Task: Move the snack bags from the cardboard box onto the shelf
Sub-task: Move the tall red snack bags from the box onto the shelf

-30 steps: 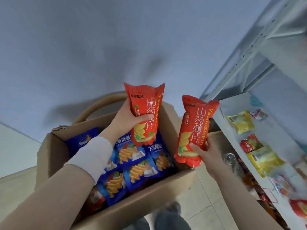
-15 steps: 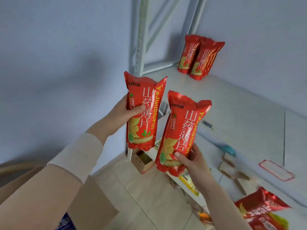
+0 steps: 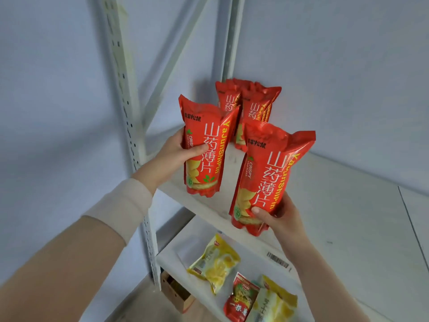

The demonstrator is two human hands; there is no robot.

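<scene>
A person's two arms reach up from the bottom of the frame toward a white metal shelf (image 3: 336,205). The left hand (image 3: 176,152), left of centre, grips a tall red snack bag (image 3: 204,147) upright, thumb curled across its front and the other fingers hidden behind it. The right hand (image 3: 278,217), lower and right of centre, holds a second red bag (image 3: 267,177) of the same kind near its bottom end, thumb pressed on the front and fingers wrapped behind. Both bags hang in the air above the front part of the shelf board, the left one higher and further back. Behind them, in the back corner of the shelf at the centre of the frame, a cluster of matching red bags (image 3: 253,103) stands upright against the wall. On a lower shelf board (image 3: 176,256) at the bottom centre lie a yellow snack packet (image 3: 216,261), a small red packet (image 3: 241,298) and another yellow packet (image 3: 274,303). The cardboard box of the task is out of view.
</scene>
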